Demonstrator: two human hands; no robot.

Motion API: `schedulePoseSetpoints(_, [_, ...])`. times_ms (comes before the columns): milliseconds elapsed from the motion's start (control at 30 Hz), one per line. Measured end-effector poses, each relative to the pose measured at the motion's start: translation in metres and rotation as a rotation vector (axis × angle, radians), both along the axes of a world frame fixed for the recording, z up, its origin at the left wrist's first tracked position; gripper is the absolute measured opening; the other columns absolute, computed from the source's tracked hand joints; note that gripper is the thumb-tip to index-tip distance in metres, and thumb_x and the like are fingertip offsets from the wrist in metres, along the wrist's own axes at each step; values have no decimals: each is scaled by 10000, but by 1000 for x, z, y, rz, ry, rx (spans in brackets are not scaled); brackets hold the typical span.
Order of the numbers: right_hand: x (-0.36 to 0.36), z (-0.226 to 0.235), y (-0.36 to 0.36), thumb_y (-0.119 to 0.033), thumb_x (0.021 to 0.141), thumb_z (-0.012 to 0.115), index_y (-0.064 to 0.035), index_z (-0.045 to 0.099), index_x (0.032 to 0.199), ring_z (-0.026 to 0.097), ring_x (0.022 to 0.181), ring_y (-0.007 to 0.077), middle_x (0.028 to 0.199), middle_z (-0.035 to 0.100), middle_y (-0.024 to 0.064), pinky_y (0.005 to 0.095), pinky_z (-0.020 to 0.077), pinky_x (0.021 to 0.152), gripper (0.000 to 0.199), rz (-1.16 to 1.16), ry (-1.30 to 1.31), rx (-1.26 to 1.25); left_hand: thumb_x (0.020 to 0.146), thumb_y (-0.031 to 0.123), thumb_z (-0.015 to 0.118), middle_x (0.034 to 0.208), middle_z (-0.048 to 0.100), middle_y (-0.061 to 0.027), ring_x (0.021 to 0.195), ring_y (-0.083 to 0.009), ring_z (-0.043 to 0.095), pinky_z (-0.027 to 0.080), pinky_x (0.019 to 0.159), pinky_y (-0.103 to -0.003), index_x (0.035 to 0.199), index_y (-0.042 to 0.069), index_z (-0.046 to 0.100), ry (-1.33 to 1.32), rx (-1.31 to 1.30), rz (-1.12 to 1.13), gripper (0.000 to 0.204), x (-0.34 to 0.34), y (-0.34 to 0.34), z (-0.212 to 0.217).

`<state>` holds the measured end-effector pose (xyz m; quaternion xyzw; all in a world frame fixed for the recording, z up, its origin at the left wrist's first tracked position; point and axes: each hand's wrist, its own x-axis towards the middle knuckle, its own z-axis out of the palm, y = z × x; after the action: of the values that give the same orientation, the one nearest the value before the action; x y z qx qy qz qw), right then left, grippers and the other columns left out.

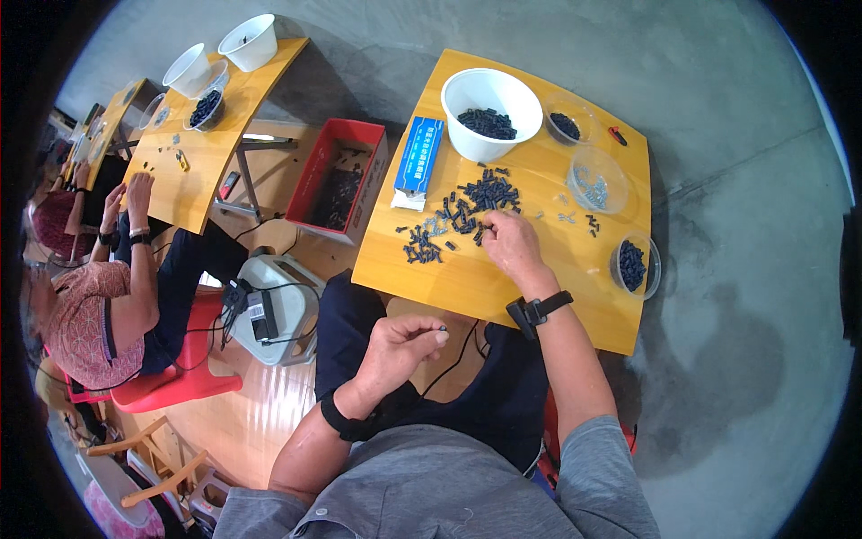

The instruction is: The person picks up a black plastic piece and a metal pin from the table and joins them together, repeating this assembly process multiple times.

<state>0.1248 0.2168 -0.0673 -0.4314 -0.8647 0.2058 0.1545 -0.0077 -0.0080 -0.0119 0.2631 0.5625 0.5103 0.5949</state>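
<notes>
My left hand (401, 349) is raised over my lap, off the table's near edge. Its thumb and forefinger pinch a small dark piece (443, 329), too small to make out in detail. My right hand (514, 246) reaches onto the table with fingertips drawn together beside the pile of small black plastic parts (489, 192); whatever is between them is mostly hidden. More short black parts (423, 245) lie left of that hand, mixed with small silvery metal pieces (435, 226). A few black parts (593, 225) are scattered to its right.
On the yellow table (503, 292) stand a white bowl (460, 135) of black parts, a blue box (418, 162), clear tubs (611, 208) and a red-black tool (617, 136). Left of it are a red bin (314, 180), a grey stool (287, 314) and a seated person (99, 305) at another table.
</notes>
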Motion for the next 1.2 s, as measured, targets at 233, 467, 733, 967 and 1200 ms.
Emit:
schedulePoseSetpoints(233, [0, 2, -8, -83, 777, 582, -29, 597, 851, 600, 768, 376, 853, 582, 191, 464, 497, 701, 93, 27, -69, 89, 856, 43, 646, 761, 654, -20, 665, -61, 578, 486, 623, -208, 943, -29, 678, -60, 71, 49, 117, 4, 1, 11])
schedulePoseSetpoints(467, [1, 1, -9, -82, 789, 573, -7, 575, 848, 606, 761, 371, 852, 574, 195, 459, 503, 691, 95, 60, -107, 127, 859, 51, 646, 784, 661, -19, 680, -61, 587, 493, 641, -209, 960, -26, 678, -56, 97, 47, 131, 4, -3, 11])
schedulePoseSetpoints(733, [8, -2, -9, -88, 803, 552, -26, 581, 859, 601, 749, 372, 845, 568, 178, 459, 502, 680, 89, 112, -95, 176, 876, 55, 626, 778, 651, -37, 684, -93, 601, 502, 633, -230, 944, 2, 654, -111, 127, 72, 90, 6, -3, 16])
schedulePoseSetpoints(967, [11, -10, -8, -82, 793, 578, -44, 636, 851, 604, 746, 323, 802, 608, 146, 416, 498, 666, 90, 7, 237, 89, 881, 51, 614, 774, 652, -45, 696, -106, 612, 508, 650, -242, 948, 2, 648, -70, 175, 86, 90, 2, 0, 20])
schedulePoseSetpoints(1200, [21, 30, -43, -25, 847, 585, 17, 604, 880, 555, 548, 95, 681, 589, 45, 246, 468, 496, 57, -241, 701, -642, 879, 40, 612, 796, 657, -55, 707, -113, 624, 512, 658, -243, 957, -17, 644, -61, 255, 57, 101, 3, 4, 35])
